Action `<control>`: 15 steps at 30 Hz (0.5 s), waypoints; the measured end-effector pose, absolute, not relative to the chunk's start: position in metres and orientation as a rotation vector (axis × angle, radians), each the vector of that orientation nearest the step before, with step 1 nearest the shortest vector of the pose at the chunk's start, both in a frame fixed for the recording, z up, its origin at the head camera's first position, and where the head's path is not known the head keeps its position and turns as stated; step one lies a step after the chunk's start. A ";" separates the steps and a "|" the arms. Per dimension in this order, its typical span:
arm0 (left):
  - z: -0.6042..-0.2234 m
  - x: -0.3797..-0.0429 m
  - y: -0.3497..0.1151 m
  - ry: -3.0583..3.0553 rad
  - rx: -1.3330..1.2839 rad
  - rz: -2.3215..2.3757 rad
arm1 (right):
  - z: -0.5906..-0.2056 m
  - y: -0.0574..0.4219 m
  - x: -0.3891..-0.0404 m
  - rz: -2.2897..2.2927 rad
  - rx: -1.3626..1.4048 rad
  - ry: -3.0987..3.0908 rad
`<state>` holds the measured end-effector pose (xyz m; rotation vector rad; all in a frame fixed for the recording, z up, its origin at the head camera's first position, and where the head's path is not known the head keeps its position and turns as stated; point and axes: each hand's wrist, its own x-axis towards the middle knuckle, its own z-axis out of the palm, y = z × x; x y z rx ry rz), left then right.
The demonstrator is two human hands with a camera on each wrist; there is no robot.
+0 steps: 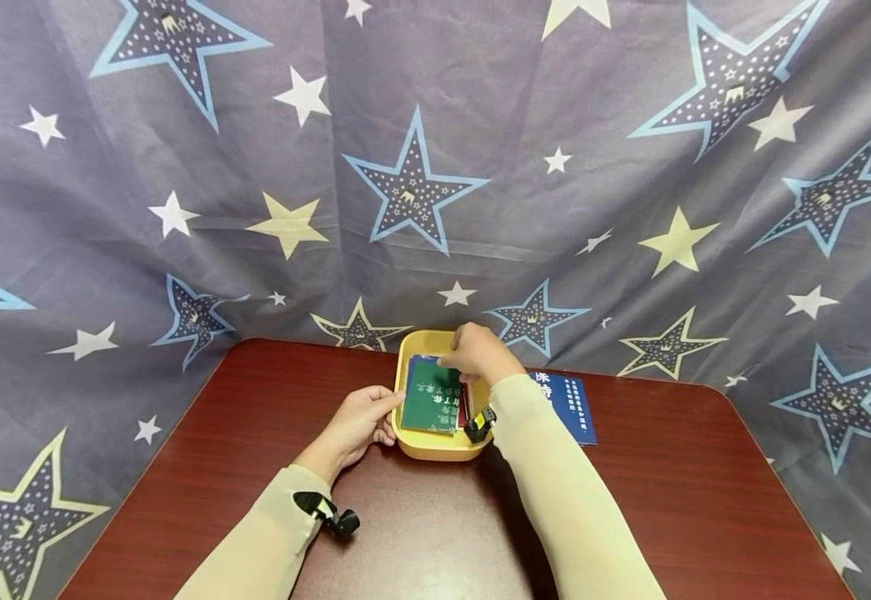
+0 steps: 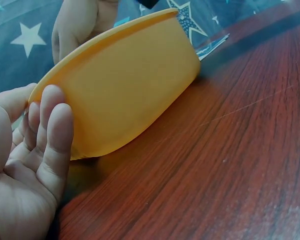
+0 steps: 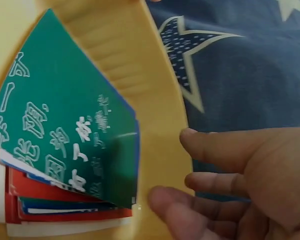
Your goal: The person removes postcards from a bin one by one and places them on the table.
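Note:
A yellow plastic bin [image 1: 435, 451] stands near the table's far edge. My left hand [image 1: 360, 423] grips its left rim, thumb on top and fingers against the outer wall [image 2: 125, 90]. Inside lies a stack of cards; the top one is a green card [image 1: 429, 398] with white lettering. Red, blue and white card edges [image 3: 55, 200] show beneath it in the right wrist view. My right hand [image 1: 482, 352] is over the bin's far right part. Its loosely bent fingers [image 3: 175, 210] hang apart from the green card, with nothing between them.
A blue card [image 1: 576, 408] with white lettering lies on the table right of the bin, partly hidden by my right forearm. The dark red table [image 1: 675, 475] ends at a star-patterned cloth [image 1: 480, 208] behind the bin.

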<state>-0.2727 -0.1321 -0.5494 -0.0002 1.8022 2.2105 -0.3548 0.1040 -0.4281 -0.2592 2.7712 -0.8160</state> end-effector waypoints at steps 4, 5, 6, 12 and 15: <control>-0.548 -0.271 -0.131 1.798 0.002 2.214 | -0.435 0.096 -0.357 -0.632 -0.251 2.750; -0.548 -0.271 -0.131 1.798 0.004 2.213 | -0.437 0.094 -0.357 -0.589 -0.246 2.747; -0.548 -0.271 -0.131 1.797 0.005 2.213 | -0.438 0.092 -0.357 -0.544 -0.244 2.749; -0.549 -0.272 -0.131 1.808 -0.003 2.210 | -0.447 0.085 -0.355 -0.442 -0.254 2.778; -0.550 -0.273 -0.131 1.817 -0.009 2.208 | -0.447 0.083 -0.354 -0.385 -0.294 2.803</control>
